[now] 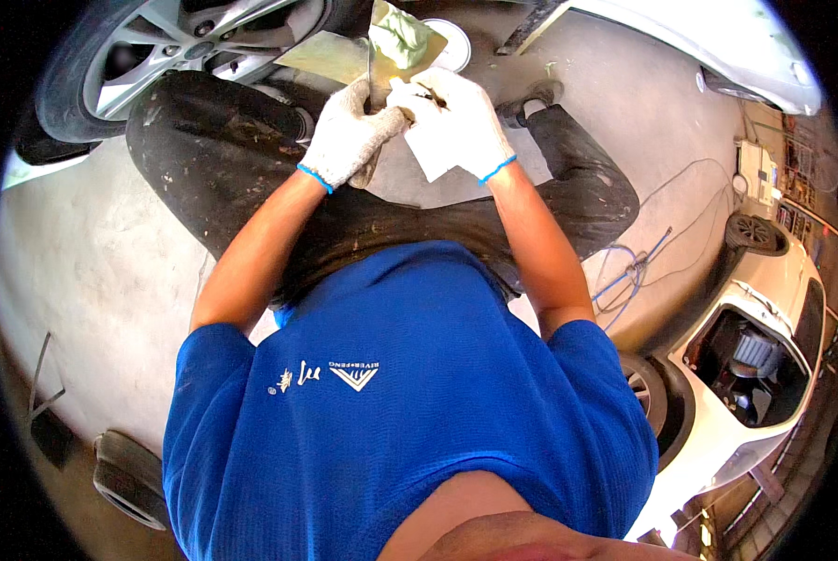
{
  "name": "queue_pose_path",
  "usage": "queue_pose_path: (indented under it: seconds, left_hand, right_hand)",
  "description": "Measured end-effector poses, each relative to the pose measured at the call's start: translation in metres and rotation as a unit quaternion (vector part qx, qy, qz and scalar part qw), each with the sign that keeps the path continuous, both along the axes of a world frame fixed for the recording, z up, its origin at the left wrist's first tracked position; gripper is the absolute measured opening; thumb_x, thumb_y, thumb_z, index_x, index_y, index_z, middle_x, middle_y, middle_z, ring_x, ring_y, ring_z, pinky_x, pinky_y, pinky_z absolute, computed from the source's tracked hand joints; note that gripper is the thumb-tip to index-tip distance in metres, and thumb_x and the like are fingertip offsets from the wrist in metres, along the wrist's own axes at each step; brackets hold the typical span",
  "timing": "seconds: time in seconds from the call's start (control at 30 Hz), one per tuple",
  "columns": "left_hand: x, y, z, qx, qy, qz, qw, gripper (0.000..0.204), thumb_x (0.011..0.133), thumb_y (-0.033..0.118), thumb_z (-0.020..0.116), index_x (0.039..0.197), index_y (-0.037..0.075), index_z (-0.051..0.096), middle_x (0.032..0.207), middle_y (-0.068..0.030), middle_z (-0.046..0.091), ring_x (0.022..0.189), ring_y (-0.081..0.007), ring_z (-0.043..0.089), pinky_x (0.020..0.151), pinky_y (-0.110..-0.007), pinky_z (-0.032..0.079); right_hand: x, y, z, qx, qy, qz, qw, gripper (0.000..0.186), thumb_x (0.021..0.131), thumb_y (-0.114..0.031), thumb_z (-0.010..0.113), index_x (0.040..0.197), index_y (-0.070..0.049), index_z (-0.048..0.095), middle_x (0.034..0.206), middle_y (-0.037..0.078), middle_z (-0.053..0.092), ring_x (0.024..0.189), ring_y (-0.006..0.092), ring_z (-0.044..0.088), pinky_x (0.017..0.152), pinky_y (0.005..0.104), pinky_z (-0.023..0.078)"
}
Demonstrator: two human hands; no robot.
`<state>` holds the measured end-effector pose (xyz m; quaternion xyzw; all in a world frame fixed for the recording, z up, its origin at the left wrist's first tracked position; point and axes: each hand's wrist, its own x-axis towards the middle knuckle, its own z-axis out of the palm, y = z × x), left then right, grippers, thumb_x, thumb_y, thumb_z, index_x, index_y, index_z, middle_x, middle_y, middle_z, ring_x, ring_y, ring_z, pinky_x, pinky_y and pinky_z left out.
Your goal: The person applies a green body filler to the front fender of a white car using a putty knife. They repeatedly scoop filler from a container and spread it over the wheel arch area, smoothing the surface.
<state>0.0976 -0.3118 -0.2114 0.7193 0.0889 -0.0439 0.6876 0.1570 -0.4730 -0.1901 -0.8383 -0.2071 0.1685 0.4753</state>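
Both my hands wear white knit gloves with blue cuffs and meet in front of my lap. My left hand (349, 136) is closed on a thin upright tool (370, 73) seen edge-on, which looks like a putty knife. Fingers curled, my right hand (461, 117) grips a pale, flat, square-cornered sheet (428, 154) that hangs below it; its material is unclear. The fingertips of the two hands touch or nearly touch. Just beyond them a lump of pale green putty (400, 37) sits on a yellowish board (328, 58). A round white lid or tin (452, 45) stands right of the putty.
A car wheel (199, 51) stands close at the upper left, above my bent leg (218, 150). White bodywork (690, 28) hangs over the upper right. A blue hose (636, 269) and cable lie on the concrete floor (82, 271) to my right, near a light-coloured car (727, 374).
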Motion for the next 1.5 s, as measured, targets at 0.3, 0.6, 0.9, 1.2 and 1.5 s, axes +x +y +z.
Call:
queue_pose_path:
  seconds: [0.3, 0.6, 0.9, 1.2, 1.5]
  left_hand:
    - [-0.003, -0.002, 0.004, -0.035, 0.007, 0.014, 0.999, 0.026, 0.085, 0.017, 0.068, 0.102, -0.002, 0.061, 0.081, -0.0059, 0.065, 0.065, -0.0095, 0.058, 0.058, -0.025, 0.049]
    - [-0.003, -0.003, 0.004, -0.014, 0.027, 0.015, 0.999, 0.025, 0.087, 0.019, 0.065, 0.1, -0.002, 0.061, 0.076, -0.0052, 0.064, 0.06, -0.009, 0.057, 0.055, -0.024, 0.048]
    - [-0.004, -0.002, 0.002, -0.026, 0.047, 0.008, 0.999, 0.024, 0.087, 0.019, 0.065, 0.1, -0.001, 0.061, 0.074, -0.005, 0.064, 0.057, -0.0079, 0.054, 0.05, -0.024, 0.045]
    - [-0.004, -0.003, -0.001, -0.02, 0.029, 0.014, 0.999, 0.024, 0.088, 0.019, 0.065, 0.1, -0.001, 0.061, 0.075, -0.0047, 0.064, 0.061, -0.0086, 0.057, 0.055, -0.025, 0.048]
    - [-0.005, -0.001, 0.002, -0.015, 0.076, -0.008, 0.997, 0.031, 0.086, 0.018, 0.067, 0.107, -0.004, 0.062, 0.081, -0.005, 0.064, 0.068, -0.0089, 0.056, 0.063, -0.026, 0.049]
  right_hand:
    - [0.007, 0.0, -0.003, -0.014, 0.001, 0.01, 1.0, 0.027, 0.085, -0.028, 0.07, 0.086, -0.001, 0.065, 0.072, 0.011, 0.064, 0.064, 0.0146, 0.059, 0.061, 0.0305, 0.049]
    - [0.008, 0.003, -0.01, 0.024, 0.038, -0.013, 0.999, 0.027, 0.084, -0.027, 0.071, 0.086, 0.0, 0.066, 0.072, 0.01, 0.065, 0.065, 0.0117, 0.06, 0.061, 0.0288, 0.05]
    - [0.007, 0.004, 0.001, -0.007, 0.075, -0.014, 0.997, 0.027, 0.084, -0.026, 0.072, 0.086, 0.0, 0.066, 0.073, 0.008, 0.066, 0.065, 0.0091, 0.058, 0.06, 0.0279, 0.05]
    - [0.009, 0.005, 0.01, -0.015, 0.082, -0.008, 0.996, 0.028, 0.085, -0.028, 0.073, 0.086, 0.0, 0.068, 0.069, 0.008, 0.065, 0.064, 0.0096, 0.059, 0.059, 0.0276, 0.051]
    - [0.015, 0.001, -0.001, -0.051, 0.062, 0.011, 0.997, 0.028, 0.081, -0.027, 0.076, 0.086, -0.001, 0.068, 0.071, 0.008, 0.064, 0.063, 0.0099, 0.057, 0.058, 0.0286, 0.048]
